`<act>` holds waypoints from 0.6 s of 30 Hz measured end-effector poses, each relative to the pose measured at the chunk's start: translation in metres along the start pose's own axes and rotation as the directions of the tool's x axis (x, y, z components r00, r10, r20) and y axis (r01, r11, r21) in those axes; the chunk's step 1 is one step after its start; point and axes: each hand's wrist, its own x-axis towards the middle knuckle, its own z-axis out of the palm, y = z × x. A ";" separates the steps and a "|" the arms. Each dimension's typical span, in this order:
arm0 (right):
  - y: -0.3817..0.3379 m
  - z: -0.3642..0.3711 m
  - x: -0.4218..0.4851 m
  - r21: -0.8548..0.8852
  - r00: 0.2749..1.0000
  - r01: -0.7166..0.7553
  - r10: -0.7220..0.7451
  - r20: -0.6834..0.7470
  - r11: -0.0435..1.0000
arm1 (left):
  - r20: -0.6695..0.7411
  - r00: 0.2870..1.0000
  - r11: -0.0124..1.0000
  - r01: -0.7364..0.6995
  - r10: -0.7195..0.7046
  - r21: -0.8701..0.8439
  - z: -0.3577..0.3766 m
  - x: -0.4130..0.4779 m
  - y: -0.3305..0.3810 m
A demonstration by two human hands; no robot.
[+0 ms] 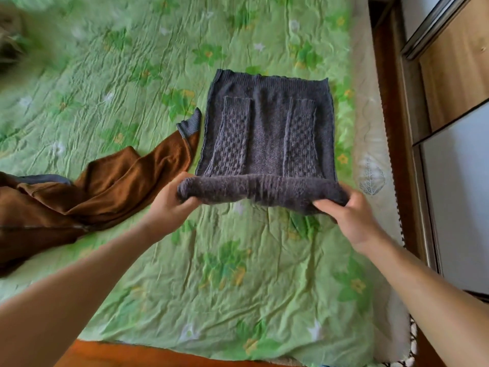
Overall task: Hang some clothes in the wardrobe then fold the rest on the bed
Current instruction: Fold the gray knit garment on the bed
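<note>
A dark grey knitted sweater lies flat on the green flowered bedspread, both sleeves folded in over its body. Its near end is rolled up into a thick fold. My left hand grips the left end of that roll and my right hand grips the right end. A brown garment with a grey ribbed cuff lies crumpled to the left, its cuff almost touching the sweater's left edge.
The bed's right edge shows a white patterned sheet and a wooden frame. A wardrobe with wood and pale panels stands along the right. The wooden footboard runs along the near edge.
</note>
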 end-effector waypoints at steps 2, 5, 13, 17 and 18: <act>-0.010 -0.001 0.002 -0.043 0.999 0.036 -0.036 0.017 0.998 | 0.015 1.000 0.999 -0.020 0.019 0.037 -0.002 0.001 0.012; -0.011 -0.005 -0.004 -0.046 0.996 0.057 -0.054 0.075 0.997 | 0.080 0.996 0.995 -0.057 0.051 0.078 -0.007 -0.012 0.020; 0.003 -0.014 -0.033 -0.009 0.980 -0.077 0.077 0.181 0.997 | 0.206 0.978 0.999 0.020 -0.014 -0.027 -0.022 -0.035 0.026; 0.003 -0.008 -0.006 0.147 0.972 -0.220 0.204 0.117 0.964 | 0.090 0.996 1.000 0.014 -0.016 0.019 -0.013 -0.002 0.023; 0.004 -0.006 0.004 0.171 0.971 -0.236 0.223 0.088 0.957 | 0.060 0.998 0.999 0.017 -0.020 0.049 -0.010 0.009 0.020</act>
